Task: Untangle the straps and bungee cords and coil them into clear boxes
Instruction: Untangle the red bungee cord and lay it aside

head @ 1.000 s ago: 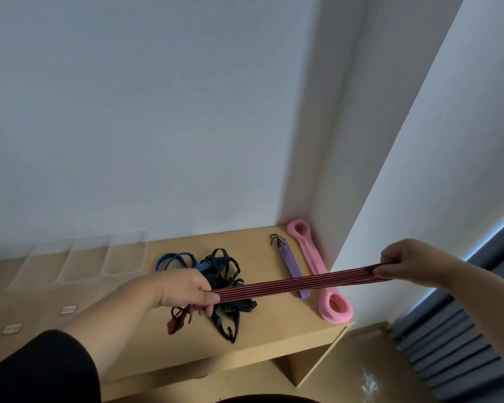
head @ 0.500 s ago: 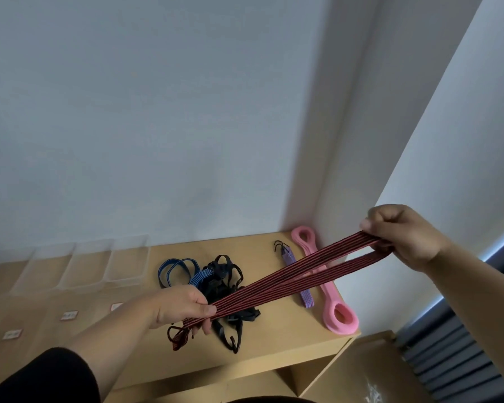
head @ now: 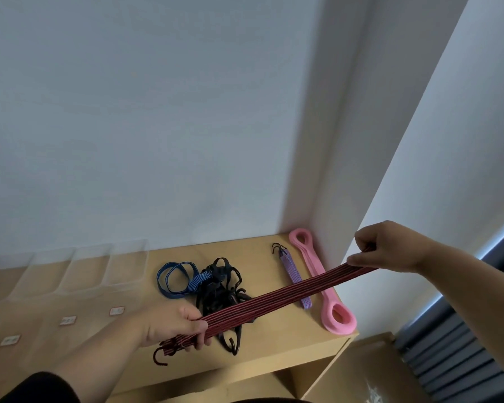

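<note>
**Red bungee cord folded into a flat bundle, held taut above the shelf**

The red-and-black bungee cord (head: 277, 298) spans the air between both hands, above the wooden shelf top (head: 274, 338). The left hand (head: 172, 327) grips the hooked end, fingers curled round the strands. The right hand (head: 390, 247) pinches the far fold between thumb and fingers.

Change: 0.5 s ago the strands splayed in a V toward the raised right hand; now the hand sits lower and the strands lie together in 1 flat band. This suggests the cord is free of the tangle and being folded for boxing.

Still on the shelf: the black tangle of cords (head: 221, 289), a blue band (head: 173, 279), a purple bungee cord (head: 293, 274) and a pink loop strap (head: 320, 279). The clear boxes (head: 79, 269) stand to the left; all appear empty, though their transparency makes this uncertain.

Hidden: the strand count is unreadable, and the shelf's left end is cut off.
</note>
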`<state>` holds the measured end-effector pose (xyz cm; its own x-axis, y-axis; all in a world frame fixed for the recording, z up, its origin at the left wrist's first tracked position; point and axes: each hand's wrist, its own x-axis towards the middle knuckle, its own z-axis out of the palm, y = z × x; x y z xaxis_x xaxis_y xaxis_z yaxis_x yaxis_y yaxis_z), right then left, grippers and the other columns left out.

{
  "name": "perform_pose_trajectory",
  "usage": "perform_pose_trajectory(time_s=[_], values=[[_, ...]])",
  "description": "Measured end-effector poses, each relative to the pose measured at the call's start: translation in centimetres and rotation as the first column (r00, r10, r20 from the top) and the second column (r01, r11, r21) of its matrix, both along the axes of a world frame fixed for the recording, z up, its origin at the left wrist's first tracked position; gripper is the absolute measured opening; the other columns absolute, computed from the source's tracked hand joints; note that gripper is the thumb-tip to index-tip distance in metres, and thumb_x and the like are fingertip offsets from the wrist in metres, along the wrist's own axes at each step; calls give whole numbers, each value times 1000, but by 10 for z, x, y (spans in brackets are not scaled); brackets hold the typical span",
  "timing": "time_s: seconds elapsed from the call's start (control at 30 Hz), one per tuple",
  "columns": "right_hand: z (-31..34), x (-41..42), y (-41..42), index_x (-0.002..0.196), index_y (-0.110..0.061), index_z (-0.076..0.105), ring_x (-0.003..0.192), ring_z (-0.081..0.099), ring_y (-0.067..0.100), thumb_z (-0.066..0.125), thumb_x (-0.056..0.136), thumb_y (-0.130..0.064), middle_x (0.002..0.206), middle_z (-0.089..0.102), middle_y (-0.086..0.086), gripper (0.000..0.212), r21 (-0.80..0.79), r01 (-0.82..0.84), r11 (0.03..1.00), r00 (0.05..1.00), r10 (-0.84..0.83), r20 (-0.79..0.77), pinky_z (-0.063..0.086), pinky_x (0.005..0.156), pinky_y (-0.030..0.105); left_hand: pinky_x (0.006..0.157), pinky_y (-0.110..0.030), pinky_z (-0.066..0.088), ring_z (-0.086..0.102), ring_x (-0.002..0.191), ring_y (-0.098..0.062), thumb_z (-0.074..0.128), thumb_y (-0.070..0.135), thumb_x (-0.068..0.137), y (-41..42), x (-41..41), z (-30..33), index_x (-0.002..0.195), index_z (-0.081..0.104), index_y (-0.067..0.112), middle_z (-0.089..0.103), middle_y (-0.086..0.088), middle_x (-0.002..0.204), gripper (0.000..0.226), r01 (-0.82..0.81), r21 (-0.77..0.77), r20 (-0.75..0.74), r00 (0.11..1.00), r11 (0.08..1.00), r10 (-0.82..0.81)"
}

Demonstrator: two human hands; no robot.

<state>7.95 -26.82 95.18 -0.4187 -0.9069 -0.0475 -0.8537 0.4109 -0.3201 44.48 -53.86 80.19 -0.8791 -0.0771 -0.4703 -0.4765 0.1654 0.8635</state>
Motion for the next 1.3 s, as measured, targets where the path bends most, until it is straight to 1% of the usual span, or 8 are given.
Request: perform_pose_trajectory(time_s=[0.23, 0.53, 0.63, 0.7, 0.77, 0.93, 1.13, 1.3], values=[[6, -7, 10, 56, -21, 45, 49, 41, 5, 81, 78, -50, 49, 45, -15, 50, 76, 13, 997, 999, -11, -34, 35, 54, 26, 65, -30, 54, 56, 63, -11, 58, 22, 98, 20, 4, -14, 79, 70, 15, 71, -10, 91, 23, 22, 188, 45, 998, 982, -31], [7, -6, 21, 77, -31, 61, 66, 59, 0, 72, 77, -66, 68, 64, -14, 36, 327, 26, 945, 979, 42, -200, 42, 60, 22, 72, -31, 52, 58, 68, -12, 53, 7, 100, 22, 1, -24, 102, 67, 0, 70, -9, 95, 15, -64, 119, -56, 996, 991, 71], [30, -3, 17, 72, -25, 68, 54, 51, 3, 83, 76, -48, 62, 61, -8, 28, 59, 24, 998, 978, -35, 203, 40, 58, 22, 73, -32, 52, 58, 71, -14, 57, 16, 98, 30, -3, -26, 96, 67, 10, 68, -8, 89, 13, -53, 149, -69, 996, 987, 63], [54, 2, 10, 73, -20, 67, 49, 39, 11, 80, 73, -35, 58, 51, -2, 20, -254, 90, 963, 792, 85, 605, 33, 50, 21, 76, -32, 52, 60, 76, -17, 63, 28, 94, 39, -7, -27, 93, 70, 14, 69, -8, 90, 15, -65, 201, -62, 995, 977, 79], [77, 14, 0, 86, -13, 61, 46, 27, 10, 73, 75, -19, 56, 41, -2, 17, -428, 98, 899, 577, 299, 760, 25, 44, 20, 79, -31, 52, 61, 84, -21, 66, 34, 91, 50, -13, -27, 91, 74, 21, 72, -8, 94, 16, -62, 206, -62, 995, 977, 76], [121, 61, -33, 101, -12, 55, 43, 26, 7, 74, 70, -13, 57, 37, -1, 36, -551, -100, 828, 468, 528, 709, 24, 45, 17, 90, -32, 53, 66, 97, -20, 61, 34, 93, 71, -36, -24, 93, 74, 29, 74, -4, 109, 14, -46, 96, -24, 999, 994, 48], [145, 91, -62, 101, -17, 60, 45, 24, 8, 73, 78, -4, 60, 33, 3, 30, -572, -173, 801, 475, 577, 664, 24, 45, 18, 104, -32, 43, 60, 106, 3, 53, 54, 88, 81, -64, -11, 95, 73, 43, 66, 32, 106, 25, 29, -176, 43, 999, 984, -22], [162, 106, -73, 99, -19, 62, 46, 25, 7, 72, 81, -6, 60, 34, -1, 25, -604, -183, 776, 472, 608, 639, 25, 44, 18, 109, -33, 42, 58, 110, 7, 66, 55, 83, 76, -81, -2, 104, 68, 46, 62, 27, 123, 23, -85, -196, -91, 994, 977, 68]])
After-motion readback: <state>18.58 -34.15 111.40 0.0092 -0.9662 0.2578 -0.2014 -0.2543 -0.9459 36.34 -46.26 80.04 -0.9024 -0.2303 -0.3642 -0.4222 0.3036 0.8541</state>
